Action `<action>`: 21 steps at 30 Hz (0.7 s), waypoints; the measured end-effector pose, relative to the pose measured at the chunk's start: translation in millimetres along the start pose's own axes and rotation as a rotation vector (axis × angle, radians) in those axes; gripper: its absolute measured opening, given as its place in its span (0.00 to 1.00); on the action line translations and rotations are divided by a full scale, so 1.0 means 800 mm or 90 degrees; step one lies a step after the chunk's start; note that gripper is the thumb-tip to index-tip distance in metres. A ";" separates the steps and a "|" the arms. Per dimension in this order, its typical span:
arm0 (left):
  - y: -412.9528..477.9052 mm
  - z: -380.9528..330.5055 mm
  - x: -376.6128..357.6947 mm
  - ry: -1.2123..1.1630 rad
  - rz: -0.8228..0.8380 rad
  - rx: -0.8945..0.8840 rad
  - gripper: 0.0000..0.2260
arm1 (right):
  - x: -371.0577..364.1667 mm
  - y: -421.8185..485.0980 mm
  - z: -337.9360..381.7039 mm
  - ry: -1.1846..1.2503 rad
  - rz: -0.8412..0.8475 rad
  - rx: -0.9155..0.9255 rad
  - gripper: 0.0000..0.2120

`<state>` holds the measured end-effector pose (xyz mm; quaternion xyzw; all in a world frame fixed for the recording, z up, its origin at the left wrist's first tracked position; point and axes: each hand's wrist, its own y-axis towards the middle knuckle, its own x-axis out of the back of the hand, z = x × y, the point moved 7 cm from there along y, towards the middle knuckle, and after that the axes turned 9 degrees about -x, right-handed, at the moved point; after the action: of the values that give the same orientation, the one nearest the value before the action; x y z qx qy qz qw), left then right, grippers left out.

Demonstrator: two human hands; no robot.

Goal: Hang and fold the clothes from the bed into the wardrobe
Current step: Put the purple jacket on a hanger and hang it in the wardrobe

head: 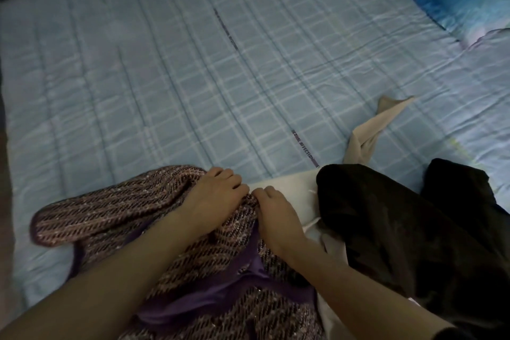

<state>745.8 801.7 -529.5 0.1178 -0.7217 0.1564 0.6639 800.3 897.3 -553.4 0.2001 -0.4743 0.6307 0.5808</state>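
Purple-lined tweed garment [154, 218] bunched at 6 o'clock, bottom edge cut off, left hand [212, 196] and right hand [276, 212] fingers clamped on its fold, fingertips hidden, black garment [386, 223] at 4 o'clock, cream cloth [364, 135] beyond, blue checked bed [165, 77].

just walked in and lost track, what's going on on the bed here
A person is working on a purple woven garment with a purple lining, which lies on the near edge of the blue checked bed cover. Both hands grip its fabric side by side: the left hand and the right hand. To the right, a white garment lies partly under a black garment, with a beige cloth trailing beyond them. Nothing looks folded or hung yet, and no wardrobe is in view.
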 end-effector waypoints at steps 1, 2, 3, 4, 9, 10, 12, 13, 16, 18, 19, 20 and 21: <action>-0.008 0.001 0.015 0.014 -0.014 0.003 0.08 | 0.007 -0.005 0.013 0.008 -0.012 0.019 0.10; -0.016 0.002 0.030 0.027 -0.031 0.005 0.09 | 0.015 -0.010 0.026 0.016 -0.028 0.039 0.11; -0.023 0.004 0.047 0.034 -0.050 0.007 0.09 | 0.025 -0.016 0.041 0.025 -0.049 0.060 0.11; -0.031 0.005 0.065 0.035 -0.066 0.009 0.10 | 0.036 -0.021 0.055 0.032 -0.072 0.081 0.12; -0.068 0.012 0.150 0.037 -0.117 0.016 0.04 | 0.095 -0.050 0.124 -0.010 -0.159 0.166 0.12; -0.075 0.010 0.167 0.041 -0.134 0.017 0.02 | 0.108 -0.057 0.135 -0.018 -0.172 0.179 0.13; -0.088 0.007 0.201 0.060 -0.164 0.021 0.02 | 0.132 -0.071 0.155 -0.023 -0.193 0.205 0.15; -0.093 0.005 0.216 0.075 -0.177 0.024 0.03 | 0.144 -0.079 0.164 -0.020 -0.201 0.216 0.16; -0.113 0.002 0.255 0.118 -0.215 0.046 0.01 | 0.176 -0.103 0.192 -0.007 -0.221 0.242 0.16; -0.130 0.001 0.275 0.135 -0.236 0.068 0.02 | 0.196 -0.122 0.211 0.014 -0.233 0.266 0.14; -0.139 0.001 0.283 0.140 -0.246 0.081 0.03 | 0.206 -0.133 0.217 0.029 -0.240 0.282 0.13; -0.149 0.001 0.292 0.143 -0.257 0.097 0.03 | 0.216 -0.146 0.220 0.048 -0.250 0.299 0.13; -0.160 0.002 0.300 0.144 -0.271 0.112 0.02 | 0.225 -0.160 0.221 0.067 -0.264 0.320 0.13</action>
<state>770.9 691.9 -282.3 0.3062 -0.5855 0.0873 0.7455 821.8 832.4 -278.7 0.3962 -0.2225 0.6059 0.6530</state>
